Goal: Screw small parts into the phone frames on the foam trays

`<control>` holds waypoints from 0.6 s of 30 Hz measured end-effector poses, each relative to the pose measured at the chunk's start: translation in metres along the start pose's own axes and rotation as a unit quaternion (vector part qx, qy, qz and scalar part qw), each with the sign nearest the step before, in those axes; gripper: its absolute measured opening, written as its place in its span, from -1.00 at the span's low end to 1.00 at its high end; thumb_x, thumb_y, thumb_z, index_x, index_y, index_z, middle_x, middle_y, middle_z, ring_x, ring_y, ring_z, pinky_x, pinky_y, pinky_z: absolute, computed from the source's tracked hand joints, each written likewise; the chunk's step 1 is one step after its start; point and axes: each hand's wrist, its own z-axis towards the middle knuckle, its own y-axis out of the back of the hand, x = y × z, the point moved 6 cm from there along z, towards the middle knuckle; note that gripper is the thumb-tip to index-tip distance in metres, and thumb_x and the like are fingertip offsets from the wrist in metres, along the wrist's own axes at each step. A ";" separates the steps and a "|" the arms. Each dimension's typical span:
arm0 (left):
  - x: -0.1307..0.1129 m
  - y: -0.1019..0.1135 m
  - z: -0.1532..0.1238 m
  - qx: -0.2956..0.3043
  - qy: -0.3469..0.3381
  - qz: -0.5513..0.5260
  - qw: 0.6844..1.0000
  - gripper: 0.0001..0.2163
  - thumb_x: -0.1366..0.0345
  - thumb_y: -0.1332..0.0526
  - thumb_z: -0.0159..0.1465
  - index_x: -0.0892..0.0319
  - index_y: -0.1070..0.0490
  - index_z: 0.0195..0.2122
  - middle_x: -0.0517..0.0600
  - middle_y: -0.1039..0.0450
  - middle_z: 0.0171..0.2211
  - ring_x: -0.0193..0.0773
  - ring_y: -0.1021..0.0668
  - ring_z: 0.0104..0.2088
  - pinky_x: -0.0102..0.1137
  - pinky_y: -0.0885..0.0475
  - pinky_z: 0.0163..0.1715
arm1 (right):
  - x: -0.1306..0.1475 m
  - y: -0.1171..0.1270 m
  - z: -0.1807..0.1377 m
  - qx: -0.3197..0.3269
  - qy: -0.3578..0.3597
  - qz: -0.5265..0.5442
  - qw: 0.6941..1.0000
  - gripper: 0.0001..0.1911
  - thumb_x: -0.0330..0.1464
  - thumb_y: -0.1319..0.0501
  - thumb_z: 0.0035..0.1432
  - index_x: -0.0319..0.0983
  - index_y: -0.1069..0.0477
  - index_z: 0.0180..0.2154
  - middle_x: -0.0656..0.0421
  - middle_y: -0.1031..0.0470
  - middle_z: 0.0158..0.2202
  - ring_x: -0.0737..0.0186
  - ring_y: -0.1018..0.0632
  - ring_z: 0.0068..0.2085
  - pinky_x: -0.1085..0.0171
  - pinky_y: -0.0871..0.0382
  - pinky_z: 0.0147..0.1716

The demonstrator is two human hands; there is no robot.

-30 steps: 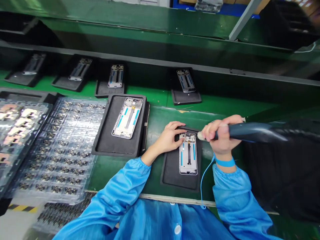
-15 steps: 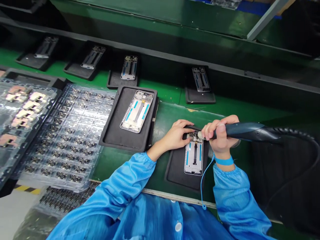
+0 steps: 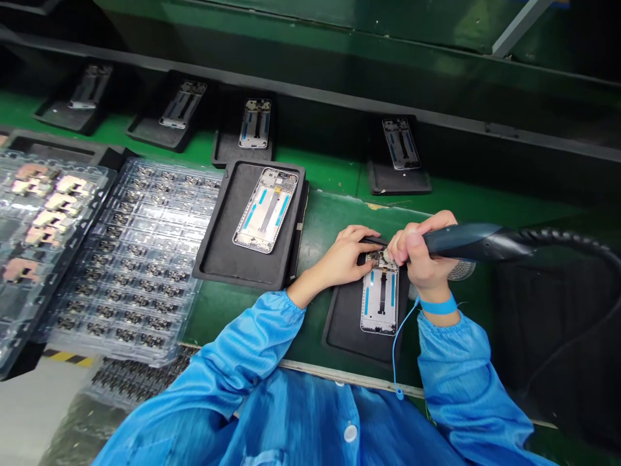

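Note:
An open phone frame (image 3: pixel 380 298), with a dark ribbon down its middle and blue strips, lies on a black tray (image 3: pixel 342 323) in front of me. At its upper left corner, my left hand (image 3: pixel 347 255) has thumb and fingers against the frame, holding it. My right hand (image 3: pixel 427 255) is wrapped round a dark corded electric screwdriver (image 3: pixel 478 243). The tool lies nearly level, its front end over the phone's upper part, and my fingers hide the tip. A blue wrist strap (image 3: pixel 439 305) circles my right wrist.
Another open phone frame (image 3: pixel 266 210) lies in a stacked black tray (image 3: pixel 220 265) to the left. Clear plastic trays (image 3: pixel 140 259) of small parts stand farther left. Trays with phones, such as the tray (image 3: pixel 400 184), line the green belt behind. The tool's coiled cable (image 3: pixel 572 238) runs right.
The view has shifted slightly. Both hands stay at the phone's upper end; the screwdriver's front end remains over it, the fingers barely moved.

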 end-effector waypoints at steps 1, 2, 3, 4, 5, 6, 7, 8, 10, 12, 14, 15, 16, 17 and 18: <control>-0.001 0.000 0.000 -0.001 0.000 0.002 1.000 -0.60 0.32 -0.50 0.58 0.01 -0.91 0.39 0.24 -0.70 0.56 0.32 -0.59 0.60 0.37 -0.47 0.75 | -0.002 0.000 0.001 -0.001 -0.008 0.002 1.000 -0.51 0.02 -0.67 0.58 0.01 -0.42 -0.09 0.47 -0.40 -0.52 0.32 -0.37 -0.65 0.28 -0.42 -0.62; -0.001 0.000 0.000 -0.003 0.000 0.004 1.000 -0.60 0.32 -0.50 0.57 0.01 -0.91 0.39 0.24 -0.70 0.56 0.32 -0.59 0.60 0.36 -0.47 0.75 | -0.005 0.000 0.002 -0.003 -0.016 0.005 1.000 -0.50 0.02 -0.68 0.57 0.01 -0.41 -0.09 0.48 -0.39 -0.52 0.32 -0.37 -0.65 0.28 -0.42 -0.63; -0.002 0.000 -0.001 -0.004 0.000 0.006 1.000 -0.60 0.33 -0.50 0.57 0.01 -0.91 0.38 0.24 -0.70 0.56 0.32 -0.59 0.60 0.36 -0.47 0.74 | -0.006 0.001 0.003 -0.008 -0.022 0.008 1.000 -0.48 0.02 -0.69 0.56 0.01 -0.41 -0.09 0.48 -0.37 -0.53 0.33 -0.35 -0.66 0.28 -0.42 -0.64; -0.002 0.000 -0.001 -0.005 0.000 0.008 1.000 -0.60 0.34 -0.49 0.57 0.00 -0.91 0.38 0.23 -0.70 0.56 0.31 -0.59 0.61 0.35 -0.48 0.74 | -0.008 0.002 0.004 -0.013 -0.027 0.011 0.999 -0.47 0.03 -0.69 0.56 0.01 -0.40 -0.10 0.49 -0.36 -0.53 0.33 -0.34 -0.66 0.28 -0.42 -0.64; -0.002 0.000 -0.001 -0.006 0.000 0.010 1.000 -0.59 0.34 -0.49 0.57 0.00 -0.91 0.38 0.23 -0.70 0.56 0.31 -0.59 0.61 0.35 -0.48 0.75 | -0.009 0.003 0.004 -0.018 -0.033 0.014 0.999 -0.47 0.03 -0.69 0.56 0.01 -0.39 -0.11 0.49 -0.35 -0.54 0.33 -0.34 -0.66 0.28 -0.43 -0.64; -0.002 0.001 -0.001 -0.006 0.000 0.012 1.000 -0.59 0.34 -0.48 0.57 0.00 -0.91 0.38 0.22 -0.70 0.56 0.30 -0.59 0.61 0.34 -0.48 0.75 | -0.010 0.004 0.005 -0.021 -0.034 0.016 0.999 -0.46 0.03 -0.69 0.56 0.00 -0.39 -0.12 0.49 -0.35 -0.54 0.34 -0.34 -0.66 0.29 -0.43 -0.64; -0.001 0.001 -0.001 -0.005 -0.001 0.014 1.000 -0.60 0.34 -0.48 0.57 0.00 -0.91 0.37 0.22 -0.70 0.56 0.30 -0.59 0.61 0.33 -0.49 0.75 | -0.010 0.005 0.006 -0.021 -0.033 0.017 0.999 -0.46 0.03 -0.69 0.56 0.00 -0.39 -0.12 0.49 -0.35 -0.55 0.34 -0.34 -0.67 0.29 -0.43 -0.64; -0.001 0.001 0.000 -0.005 -0.003 0.017 1.000 -0.60 0.34 -0.47 0.57 0.01 -0.92 0.36 0.22 -0.70 0.56 0.29 -0.59 0.61 0.32 -0.49 0.75 | -0.010 0.004 0.006 -0.019 -0.030 0.017 0.999 -0.46 0.03 -0.69 0.56 0.00 -0.39 -0.13 0.49 -0.35 -0.55 0.34 -0.34 -0.67 0.29 -0.43 -0.65; -0.003 0.000 0.003 0.000 -0.006 0.029 1.000 -0.62 0.35 -0.46 0.58 0.02 -0.92 0.34 0.22 -0.70 0.57 0.29 -0.58 0.63 0.32 -0.48 0.77 | -0.010 0.000 0.005 -0.015 -0.023 0.010 1.000 -0.44 0.05 -0.70 0.54 0.00 -0.40 -0.14 0.49 -0.36 -0.55 0.34 -0.34 -0.67 0.29 -0.41 -0.66; -0.010 -0.003 0.003 0.009 0.005 0.054 0.998 -0.61 0.37 -0.44 0.60 0.08 -0.89 0.37 0.26 -0.66 0.61 0.31 -0.55 0.69 0.36 -0.41 0.82 | -0.010 -0.004 0.003 -0.018 -0.017 -0.002 1.000 -0.43 0.07 -0.71 0.52 -0.01 -0.40 -0.14 0.49 -0.36 -0.55 0.33 -0.35 -0.67 0.29 -0.40 -0.67; -0.024 -0.004 -0.006 0.008 0.027 0.092 0.995 -0.54 0.39 -0.41 0.62 0.19 -0.79 0.49 0.36 -0.57 0.69 0.37 -0.48 0.77 0.42 -0.35 0.85 | -0.007 -0.008 0.000 -0.022 -0.013 -0.016 1.000 -0.42 0.08 -0.73 0.49 -0.02 -0.43 -0.14 0.48 -0.38 -0.54 0.32 -0.39 -0.66 0.29 -0.41 -0.66; -0.035 -0.002 -0.015 0.001 0.033 0.110 0.993 -0.51 0.39 -0.39 0.64 0.26 -0.74 0.55 0.42 -0.52 0.72 0.40 -0.44 0.81 0.42 -0.34 0.85 | -0.005 -0.008 -0.002 -0.024 -0.012 -0.024 0.999 -0.43 0.07 -0.75 0.47 -0.03 -0.45 -0.14 0.47 -0.40 -0.54 0.31 -0.43 -0.65 0.29 -0.44 -0.65; -0.047 0.001 -0.028 -0.008 0.028 0.122 0.992 -0.50 0.38 -0.37 0.66 0.30 -0.69 0.59 0.45 -0.49 0.74 0.39 -0.43 0.82 0.38 -0.37 0.85 | -0.003 -0.005 -0.005 -0.025 -0.013 -0.032 0.999 -0.43 0.05 -0.77 0.44 -0.04 -0.48 -0.14 0.45 -0.45 -0.52 0.30 -0.48 -0.63 0.28 -0.48 -0.62; -0.060 0.006 -0.044 -0.016 0.011 0.125 0.992 -0.52 0.36 -0.36 0.69 0.29 -0.69 0.58 0.45 -0.52 0.72 0.35 -0.47 0.81 0.30 -0.44 0.82 | -0.001 0.002 -0.008 -0.032 -0.018 -0.043 0.998 -0.45 0.01 -0.80 0.41 -0.05 -0.51 -0.13 0.42 -0.49 -0.49 0.30 -0.52 -0.59 0.29 -0.53 -0.58; -0.073 0.014 -0.063 -0.020 -0.012 0.117 0.993 -0.57 0.33 -0.35 0.72 0.23 -0.72 0.55 0.41 -0.61 0.66 0.27 -0.56 0.74 0.19 -0.53 0.77 | 0.000 0.014 -0.010 -0.045 -0.023 -0.040 0.998 -0.46 -0.02 -0.84 0.36 -0.05 -0.55 -0.12 0.41 -0.52 -0.48 0.29 -0.56 -0.56 0.28 -0.61 -0.52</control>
